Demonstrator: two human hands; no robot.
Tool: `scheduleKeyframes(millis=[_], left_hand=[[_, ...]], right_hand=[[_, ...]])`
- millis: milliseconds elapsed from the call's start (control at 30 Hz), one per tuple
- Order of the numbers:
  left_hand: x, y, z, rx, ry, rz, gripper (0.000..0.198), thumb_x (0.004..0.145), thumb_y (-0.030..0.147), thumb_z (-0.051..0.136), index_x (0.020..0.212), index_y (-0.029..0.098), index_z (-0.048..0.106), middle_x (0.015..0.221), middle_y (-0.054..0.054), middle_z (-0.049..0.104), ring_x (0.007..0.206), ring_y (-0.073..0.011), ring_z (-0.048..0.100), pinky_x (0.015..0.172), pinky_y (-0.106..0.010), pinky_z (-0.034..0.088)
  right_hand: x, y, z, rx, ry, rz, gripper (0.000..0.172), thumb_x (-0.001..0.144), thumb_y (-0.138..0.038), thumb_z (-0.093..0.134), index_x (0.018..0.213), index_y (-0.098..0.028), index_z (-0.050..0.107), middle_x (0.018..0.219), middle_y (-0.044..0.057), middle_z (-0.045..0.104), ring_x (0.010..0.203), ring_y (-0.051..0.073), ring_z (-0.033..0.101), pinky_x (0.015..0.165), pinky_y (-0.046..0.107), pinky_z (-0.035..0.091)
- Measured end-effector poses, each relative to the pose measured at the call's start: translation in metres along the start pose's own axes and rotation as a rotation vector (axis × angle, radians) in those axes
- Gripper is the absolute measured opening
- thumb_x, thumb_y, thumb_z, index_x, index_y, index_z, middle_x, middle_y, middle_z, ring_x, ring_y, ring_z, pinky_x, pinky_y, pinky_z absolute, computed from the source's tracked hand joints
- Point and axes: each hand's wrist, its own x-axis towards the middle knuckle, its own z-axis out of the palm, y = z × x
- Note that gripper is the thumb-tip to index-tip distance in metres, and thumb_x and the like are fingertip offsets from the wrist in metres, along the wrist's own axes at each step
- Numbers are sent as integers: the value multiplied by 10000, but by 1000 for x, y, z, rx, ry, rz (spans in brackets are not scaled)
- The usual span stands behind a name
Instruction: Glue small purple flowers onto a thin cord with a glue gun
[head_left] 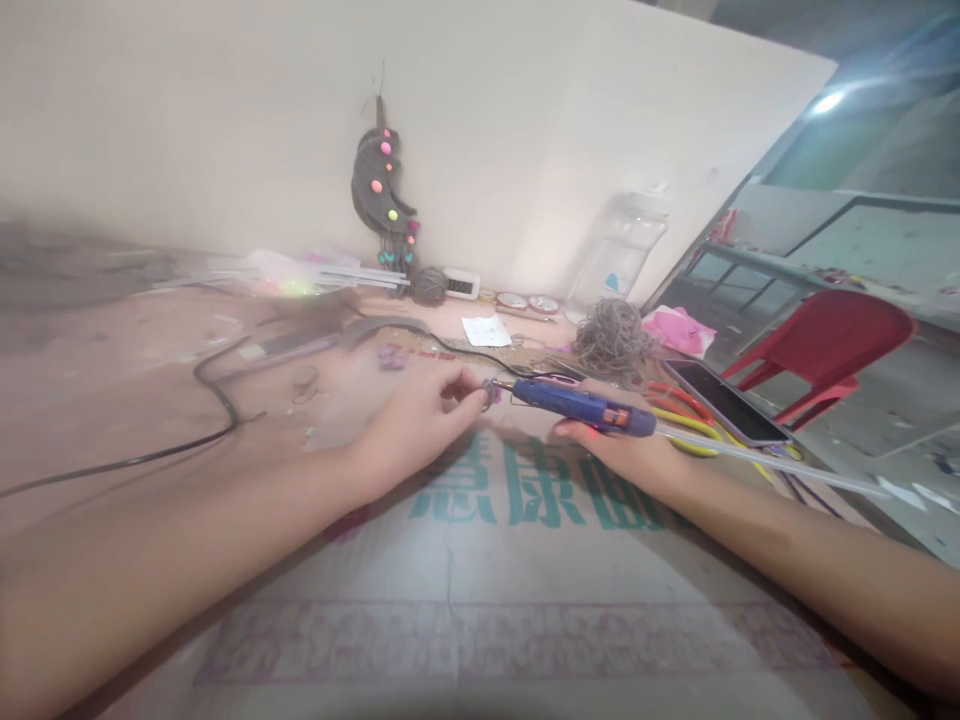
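My left hand [431,405] pinches a small grey and purple piece [491,393] between thumb and fingertips, over a printed sheet [517,570]. My right hand [615,440] is wrapped round a blue glue gun [577,402], which points left. The gun's metal nozzle is at the small piece; whether they touch is too blurred to tell. A long clear glue stick [772,460] sticks out of the gun's back end towards the right. The fingers of my right hand are partly hidden behind the gun.
Grey yarn [615,340], a phone [724,400], a pink packet [680,331] and a clear bottle [619,250] are at the right. A decorated grey crescent [375,185] hangs against the white board. Black cable [217,400] crosses the left side. Beyond stands a red chair [832,345].
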Motion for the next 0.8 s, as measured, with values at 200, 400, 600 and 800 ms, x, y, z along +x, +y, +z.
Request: scheduleKeyframes(millis=[200,400,600,800], left_hand=[[0,-2,0,8,-5,5,192,901,325,530,762,204,581,759,6,658,749,-170,607,695,-279,466],[0,-1,0,9,1,9,185,908,303,533,764,198,582,757,11,649,746,-161,597,703,-269,459],[1,0,-1,-1,5,-14,179,913,282,529,773,192,595,776,9,656,757,-157,590,735,-264,464],[0,0,-1,14,12,-19,180,907,295,534,769,196,596,785,5,663,758,-165,592,737,-270,470]], right_hand=[[0,-1,0,28,-19,-24,258,762,-446,790,766,-247,625,732,-6,660,695,194,604,657,317,500],[0,-3,0,-16,9,-14,318,763,-457,782,694,-229,572,624,-35,558,601,150,513,579,278,431],[0,0,0,-42,7,11,312,771,-462,769,714,-222,577,661,-27,585,629,156,539,589,274,436],[1,-1,0,-47,20,7,335,764,-479,766,690,-227,558,631,-31,557,602,155,518,560,276,415]])
